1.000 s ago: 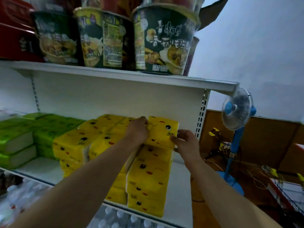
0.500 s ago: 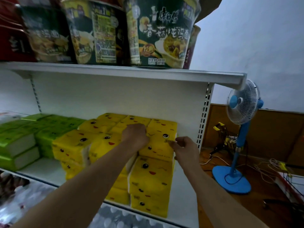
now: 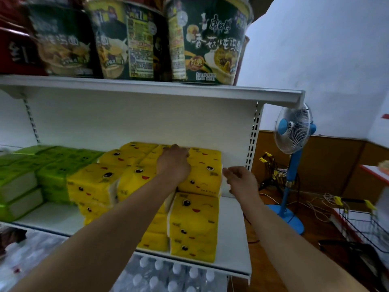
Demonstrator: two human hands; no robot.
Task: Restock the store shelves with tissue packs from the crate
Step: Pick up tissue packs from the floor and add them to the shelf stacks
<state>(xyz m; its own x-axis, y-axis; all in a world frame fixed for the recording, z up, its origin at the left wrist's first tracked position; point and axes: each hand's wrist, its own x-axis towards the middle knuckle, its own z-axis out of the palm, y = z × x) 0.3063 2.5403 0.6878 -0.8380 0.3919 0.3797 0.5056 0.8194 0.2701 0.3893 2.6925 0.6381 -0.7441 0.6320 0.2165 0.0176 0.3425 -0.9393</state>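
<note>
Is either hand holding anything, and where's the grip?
Left hand rests on the left edge of the top yellow plastic-wrapped tissue pack; a grip cannot be told. Right hand holds nothing, beside its right end.

- Middle shelf [image 3: 233,232]: a white metal board, the landmark for the places below.
- Top yellow pack [image 3: 203,171]: soft plastic wrap printed with cartoon faces, lying flat on the tallest stack near the shelf's right end.
- Yellow tissue packs [image 3: 92,186]: more stacks with the same print, filling the shelf's middle.
- Green tissue packs [image 3: 52,165]: stacked 2 high at the shelf's left end.
</note>
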